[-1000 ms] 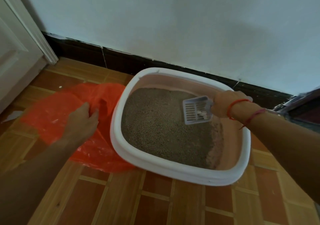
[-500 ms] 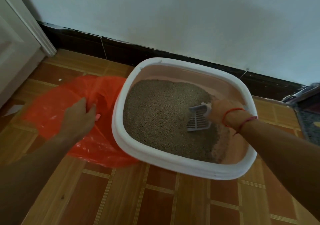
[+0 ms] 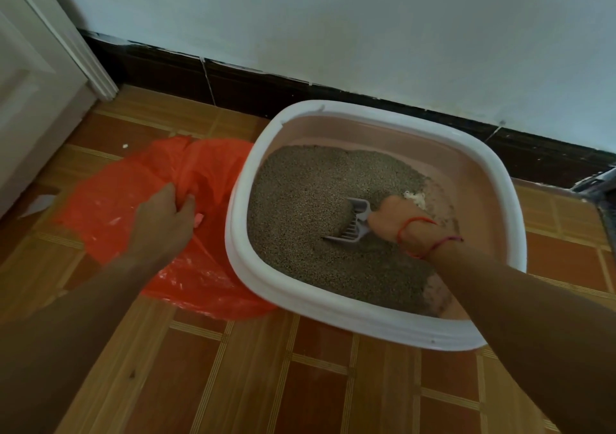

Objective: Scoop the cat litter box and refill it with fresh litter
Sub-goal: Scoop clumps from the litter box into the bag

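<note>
Digging is the step in hand. My right hand (image 3: 391, 221) is clamped round the handle of the grey scoop (image 3: 354, 221). Its slotted blade tilts down, with the front edge buried in the litter (image 3: 300, 200) near the middle of the litter box (image 3: 393, 328). The box sits on the tiled floor (image 3: 300, 383) close to the dark skirting. The orange bag (image 3: 110, 206) lies spread against the box's white rim on my left. My left hand (image 3: 165, 223) grips a fold of that bag near the box, fingers curled into the plastic, which I take as holding its mouth ready. A pale clump (image 3: 415, 198) lies on the litter just beyond my right knuckles, near the patch where the pink bottom shows through.

I judge the scooping only partly done. No fresh litter is in view, so the refill has not begun. The next move calls for driving the blade under and lifting it level. A shake then lets loose grains drop through the slots before I carry the scoop low over the rim to the bag. Grains could spill on the floor between box and bag, so the bag's mouth needs to be open right beside the rim. The pale clump wants its own pass.
</note>
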